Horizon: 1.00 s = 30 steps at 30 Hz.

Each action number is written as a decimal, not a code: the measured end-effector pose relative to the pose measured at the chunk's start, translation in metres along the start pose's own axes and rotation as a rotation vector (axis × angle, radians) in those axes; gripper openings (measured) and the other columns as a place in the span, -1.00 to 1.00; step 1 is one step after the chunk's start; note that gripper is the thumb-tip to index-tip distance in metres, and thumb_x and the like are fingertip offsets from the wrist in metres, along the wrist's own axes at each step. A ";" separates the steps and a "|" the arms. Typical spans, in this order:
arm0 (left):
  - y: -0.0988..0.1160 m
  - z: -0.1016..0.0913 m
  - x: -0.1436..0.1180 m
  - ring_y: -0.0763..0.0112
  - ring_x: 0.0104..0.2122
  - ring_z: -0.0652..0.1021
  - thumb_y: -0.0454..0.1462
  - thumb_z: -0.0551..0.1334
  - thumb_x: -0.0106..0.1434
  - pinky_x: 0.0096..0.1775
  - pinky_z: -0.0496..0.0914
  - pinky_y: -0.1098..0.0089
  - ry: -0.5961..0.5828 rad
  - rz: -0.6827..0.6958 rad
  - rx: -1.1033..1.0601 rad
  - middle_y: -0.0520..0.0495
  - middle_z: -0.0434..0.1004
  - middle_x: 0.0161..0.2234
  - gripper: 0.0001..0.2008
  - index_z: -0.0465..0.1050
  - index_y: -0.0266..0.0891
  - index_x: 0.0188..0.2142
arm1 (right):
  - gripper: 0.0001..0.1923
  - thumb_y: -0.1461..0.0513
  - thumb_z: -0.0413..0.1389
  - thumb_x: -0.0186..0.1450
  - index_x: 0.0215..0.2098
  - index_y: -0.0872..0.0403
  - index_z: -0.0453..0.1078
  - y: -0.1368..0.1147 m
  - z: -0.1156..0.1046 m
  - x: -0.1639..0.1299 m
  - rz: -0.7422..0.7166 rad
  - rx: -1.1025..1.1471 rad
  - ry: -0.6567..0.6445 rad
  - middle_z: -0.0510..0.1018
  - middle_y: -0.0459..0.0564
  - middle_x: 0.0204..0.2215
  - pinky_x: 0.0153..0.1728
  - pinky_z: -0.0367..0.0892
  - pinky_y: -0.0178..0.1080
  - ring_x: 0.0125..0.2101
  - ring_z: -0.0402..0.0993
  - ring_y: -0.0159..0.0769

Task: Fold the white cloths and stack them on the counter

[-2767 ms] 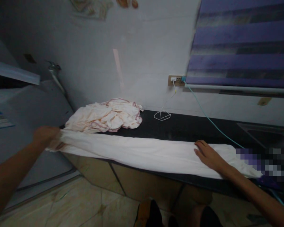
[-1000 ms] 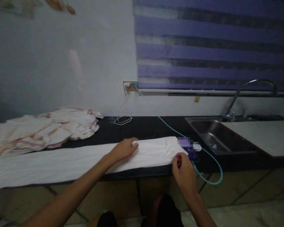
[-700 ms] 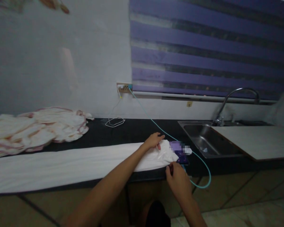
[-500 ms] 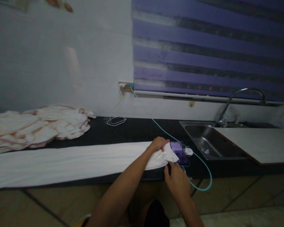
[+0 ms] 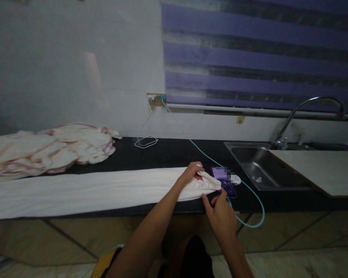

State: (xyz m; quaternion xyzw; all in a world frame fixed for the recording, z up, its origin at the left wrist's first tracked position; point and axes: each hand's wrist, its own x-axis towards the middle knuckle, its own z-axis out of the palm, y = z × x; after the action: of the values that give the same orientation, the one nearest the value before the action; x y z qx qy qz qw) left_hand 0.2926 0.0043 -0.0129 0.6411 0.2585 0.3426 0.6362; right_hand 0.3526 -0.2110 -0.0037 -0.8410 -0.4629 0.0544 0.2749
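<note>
Black bench (image 5: 174, 154) bearing a long white cloth (image 5: 84, 191) along its front edge, a crumpled pink-edged pile (image 5: 46, 148) behind, the sink (image 5: 263, 170) at right; left hand (image 5: 191, 173) grips the cloth's right end, right hand (image 5: 220, 212), thumb and fingers parted, touches that end beside a phone (image 5: 224, 181) on a teal cable (image 5: 249, 197).

This is a home kitchen, dimly lit. A long black worktop (image 5: 174, 154) runs along a pale wall, with a steel sink (image 5: 263, 170) and a curved tap (image 5: 307, 112) set in at the far right, cupboard fronts (image 5: 104, 235) below and a tiled floor (image 5: 292, 262). Striped purple blinds (image 5: 258, 54) cover the window above the sink, and a wall socket (image 5: 156, 100) with plugged-in cables sits just left of them.
</note>
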 end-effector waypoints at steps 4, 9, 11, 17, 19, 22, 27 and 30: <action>0.003 -0.011 -0.009 0.51 -0.53 0.35 -0.20 0.37 -0.16 -0.50 0.18 0.49 0.042 0.068 -0.163 0.13 0.30 -0.50 -0.65 0.35 -0.21 -0.36 | -0.29 -0.09 0.03 0.46 0.34 0.25 0.14 0.004 0.000 0.003 -0.016 0.099 0.056 0.68 0.09 -0.29 -0.34 0.31 -0.21 -0.25 0.67 -0.06; 0.008 -0.008 -0.010 0.46 -0.48 0.38 -0.19 0.35 -0.12 -0.43 0.21 0.44 0.075 0.068 -0.304 0.10 0.33 -0.45 -0.57 0.38 -0.20 -0.21 | -0.40 -0.06 0.14 0.39 0.23 0.13 0.35 0.005 0.005 0.007 -0.113 0.105 0.095 0.65 0.08 -0.21 -0.23 0.36 -0.20 -0.16 0.64 -0.06; 0.010 -0.001 -0.008 0.44 -0.48 0.39 -0.20 0.32 -0.13 -0.42 0.23 0.42 0.073 0.048 -0.341 0.08 0.34 -0.45 -0.57 0.39 -0.21 -0.21 | -0.44 -0.01 0.17 0.36 0.22 0.10 0.35 0.004 0.010 0.008 -0.188 0.124 0.123 0.62 0.10 -0.14 -0.18 0.39 -0.19 -0.10 0.61 -0.05; 0.018 0.020 0.001 0.49 -0.51 0.35 -0.18 0.33 -0.14 -0.43 0.24 0.43 0.036 -0.016 -0.380 0.09 0.29 -0.49 -0.65 0.33 -0.21 -0.34 | -0.49 0.11 0.14 0.38 0.25 0.10 0.28 0.002 0.027 0.014 -0.265 0.177 0.201 0.49 0.15 -0.05 -0.12 0.45 -0.13 -0.02 0.53 -0.01; 0.021 0.024 0.002 0.53 -0.55 0.31 -0.16 0.38 -0.11 -0.46 0.22 0.45 0.041 -0.041 -0.363 0.14 0.21 -0.53 -0.65 0.26 -0.20 -0.41 | -0.51 0.16 0.09 0.41 0.27 0.12 0.25 0.003 0.030 0.018 -0.282 0.236 0.241 0.46 0.16 -0.06 -0.09 0.45 -0.11 -0.04 0.52 -0.03; 0.030 0.024 0.003 0.58 -0.59 0.26 -0.19 0.45 -0.10 -0.49 0.17 0.47 0.040 -0.087 -0.306 0.18 0.14 -0.58 -0.58 0.17 -0.18 -0.48 | -0.53 0.21 0.05 0.42 0.27 0.10 0.25 0.007 0.032 0.024 -0.311 0.320 0.291 0.45 0.16 -0.07 -0.10 0.46 -0.09 -0.08 0.52 -0.05; 0.056 0.008 0.000 0.53 -0.58 0.36 -0.35 0.43 -0.21 -0.50 0.22 0.48 -0.014 -0.214 -0.169 0.17 0.28 -0.54 -0.60 0.29 -0.20 -0.40 | -0.66 0.19 0.03 0.45 0.14 0.06 0.43 0.011 0.031 0.026 -0.360 0.350 0.306 0.44 0.11 -0.11 -0.09 0.45 -0.11 -0.12 0.51 -0.11; 0.074 -0.002 -0.004 0.47 -0.56 0.42 -0.41 0.40 -0.23 -0.49 0.26 0.48 -0.018 -0.288 -0.071 0.16 0.37 -0.49 -0.47 0.38 -0.16 -0.20 | -0.73 0.20 0.03 0.47 0.01 0.04 0.52 0.008 0.033 0.026 -0.441 0.398 0.341 0.45 0.11 -0.13 -0.06 0.45 -0.10 -0.12 0.49 -0.14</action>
State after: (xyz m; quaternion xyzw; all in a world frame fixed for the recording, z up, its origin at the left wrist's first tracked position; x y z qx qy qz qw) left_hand 0.2811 -0.0017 0.0601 0.5777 0.3299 0.2511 0.7031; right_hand 0.3619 -0.1800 -0.0311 -0.6473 -0.5613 -0.0586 0.5124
